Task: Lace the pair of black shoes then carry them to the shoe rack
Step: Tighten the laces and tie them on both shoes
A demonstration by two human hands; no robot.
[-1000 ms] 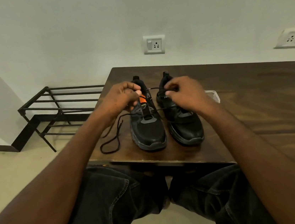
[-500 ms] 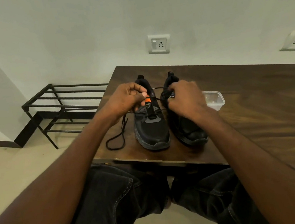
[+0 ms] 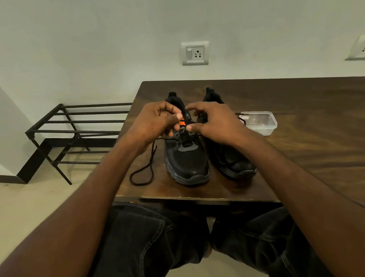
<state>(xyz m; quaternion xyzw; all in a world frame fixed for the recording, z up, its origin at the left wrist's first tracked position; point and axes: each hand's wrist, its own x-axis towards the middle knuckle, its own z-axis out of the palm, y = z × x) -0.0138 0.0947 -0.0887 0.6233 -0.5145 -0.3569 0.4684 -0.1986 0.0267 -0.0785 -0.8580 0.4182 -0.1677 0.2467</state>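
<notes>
Since a second ago the right hand (image 3: 216,122) has shifted onto the left shoe (image 3: 187,156), both hands' fingers apparently pinching its black lace (image 3: 145,172)—lacing continues.

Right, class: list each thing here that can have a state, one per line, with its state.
Left shoe: upright on the table, being laced.
Right shoe: upright beside it.
Lace: loose end looped on the table.
Left hand: pinching lace.
Right hand: fingers curled at the lace.
Plastic container: upright; lid unclear.
Shoe rack: standing.
</notes>
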